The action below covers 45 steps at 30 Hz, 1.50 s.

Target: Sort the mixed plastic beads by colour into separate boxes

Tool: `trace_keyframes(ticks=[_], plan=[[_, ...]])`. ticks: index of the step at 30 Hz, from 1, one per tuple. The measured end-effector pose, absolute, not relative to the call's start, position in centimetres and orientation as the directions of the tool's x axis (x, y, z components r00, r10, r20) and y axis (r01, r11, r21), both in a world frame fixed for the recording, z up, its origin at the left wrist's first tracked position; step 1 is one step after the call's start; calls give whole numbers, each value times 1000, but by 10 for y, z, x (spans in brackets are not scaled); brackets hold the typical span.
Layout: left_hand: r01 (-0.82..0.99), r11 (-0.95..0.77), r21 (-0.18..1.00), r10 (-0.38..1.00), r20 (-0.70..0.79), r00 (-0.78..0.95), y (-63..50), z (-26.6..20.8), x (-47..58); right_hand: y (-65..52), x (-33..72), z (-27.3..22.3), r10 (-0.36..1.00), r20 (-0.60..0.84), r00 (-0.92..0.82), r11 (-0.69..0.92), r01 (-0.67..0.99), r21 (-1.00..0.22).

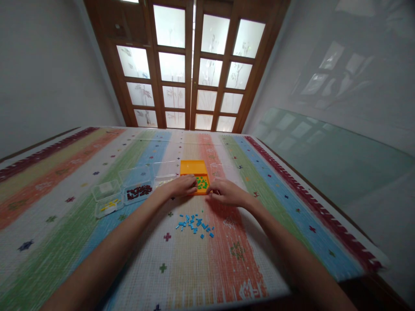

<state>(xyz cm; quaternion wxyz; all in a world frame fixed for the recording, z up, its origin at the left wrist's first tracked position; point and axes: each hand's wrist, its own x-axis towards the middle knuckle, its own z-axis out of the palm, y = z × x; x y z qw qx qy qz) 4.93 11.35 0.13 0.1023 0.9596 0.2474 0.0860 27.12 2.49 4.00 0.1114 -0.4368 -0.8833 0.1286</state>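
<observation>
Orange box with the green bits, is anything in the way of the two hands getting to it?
Nothing visible is. The left hand is at the left part of the orange box, the right hand at its right edge. The blue pieces lie nearer the person, not between.

Seemingly home room: wooden paned doors (pixel 189 69), striped tablecloth (pixel 155 252).

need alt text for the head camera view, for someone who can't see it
A person's left hand and right hand are at an open orange box of small green pieces on a striped tablecloth. Loose blue pieces lie nearer the camera, and clear boxes holding dark red pieces and yellow pieces sit to the left.
</observation>
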Motion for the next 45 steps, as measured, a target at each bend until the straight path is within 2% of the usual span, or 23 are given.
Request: trace_keyframes(ticks=[4, 7, 19, 41, 45], plan=[[467, -850, 243, 502, 107, 858, 117, 0, 51, 15, 262, 30, 761, -3, -648, 593, 699, -400], [474, -846, 244, 509, 108, 854, 118, -1, 51, 10, 259, 22, 769, -47, -638, 568, 715, -408], [437, -860, 265, 478, 114, 871, 116, 8, 49, 3, 256, 21, 783, -37, -620, 546, 715, -436], [507, -826, 247, 552, 168, 817, 115, 5, 55, -2, 253, 12, 795, -1, -606, 540, 709, -452], [530, -809, 255, 581, 214, 785, 111, 13, 53, -2, 251, 14, 790, 8, -613, 552, 705, -444]])
